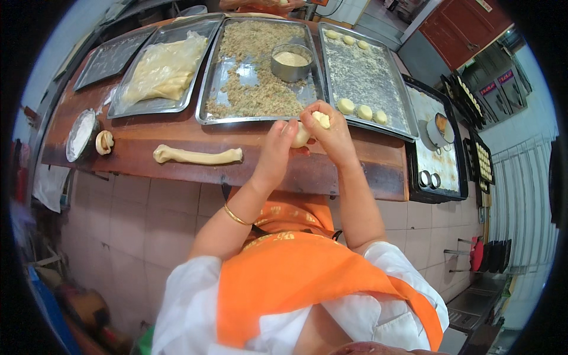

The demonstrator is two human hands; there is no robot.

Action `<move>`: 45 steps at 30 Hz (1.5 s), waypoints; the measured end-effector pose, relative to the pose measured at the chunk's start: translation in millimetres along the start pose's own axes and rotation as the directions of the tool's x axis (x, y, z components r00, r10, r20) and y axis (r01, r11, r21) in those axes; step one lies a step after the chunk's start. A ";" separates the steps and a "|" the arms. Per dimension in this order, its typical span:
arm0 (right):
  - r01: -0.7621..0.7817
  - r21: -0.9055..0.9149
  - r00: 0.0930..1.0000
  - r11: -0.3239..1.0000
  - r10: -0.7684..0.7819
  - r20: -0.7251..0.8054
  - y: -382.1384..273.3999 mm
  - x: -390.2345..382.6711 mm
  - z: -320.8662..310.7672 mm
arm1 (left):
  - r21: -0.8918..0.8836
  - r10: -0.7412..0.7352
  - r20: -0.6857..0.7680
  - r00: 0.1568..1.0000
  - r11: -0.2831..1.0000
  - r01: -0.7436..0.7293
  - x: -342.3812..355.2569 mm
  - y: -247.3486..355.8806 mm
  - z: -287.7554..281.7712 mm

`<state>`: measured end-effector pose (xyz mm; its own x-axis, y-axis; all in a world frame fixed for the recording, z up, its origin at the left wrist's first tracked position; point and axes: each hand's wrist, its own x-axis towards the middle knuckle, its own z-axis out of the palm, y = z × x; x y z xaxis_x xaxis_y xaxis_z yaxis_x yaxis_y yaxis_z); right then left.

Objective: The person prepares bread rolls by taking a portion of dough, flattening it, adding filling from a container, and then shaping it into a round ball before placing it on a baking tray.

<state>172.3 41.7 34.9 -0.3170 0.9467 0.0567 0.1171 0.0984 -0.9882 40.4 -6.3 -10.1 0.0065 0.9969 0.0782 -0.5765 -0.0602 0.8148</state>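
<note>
Over the front edge of the table, my two hands meet on a piece of pale yellow dough (301,136). My left hand (277,148) cups its rounded part with curled fingers. At its upper end my right hand (332,135) is closed round a smaller lump of dough (321,119); whether the two parts are joined is hidden. A long rolled rope of dough (198,155) lies on the wood left of my hands. Just beyond them stands a metal tray of crumbly filling (251,109), with a round metal bowl (291,72) in it.
Right of the filling, a floured tray (373,77) bears several small dough rounds. Leftward are a tray with plastic-covered dough (161,80), a dark tray (112,59) and a bowl of flour (81,137). Stacked black trays (438,177) stand at the right. A person's hands (266,5) show across the table.
</note>
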 end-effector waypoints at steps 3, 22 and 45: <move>-0.019 0.055 0.993 0.998 0.013 0.121 8.4 7.8 -14.5 | -0.093 -0.041 -0.032 0.999 0.995 0.038 0.9 -0.9 -4.2; 0.011 -0.021 0.947 1.000 -0.004 0.322 -2.1 11.8 -16.7 | -0.200 -0.107 0.098 0.989 0.972 0.125 -7.4 22.0 -22.8; 0.593 -0.435 0.799 0.678 -0.424 0.427 -14.5 -4.9 -10.7 | 0.063 -0.260 0.000 0.966 0.964 0.260 1.8 8.1 -31.6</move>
<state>182.2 38.9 50.5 -0.7049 0.5833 0.4036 0.3007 0.7611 -0.5748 9.9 -3.5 -21.4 0.1567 0.9782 -0.1364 -0.5025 0.1979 0.8416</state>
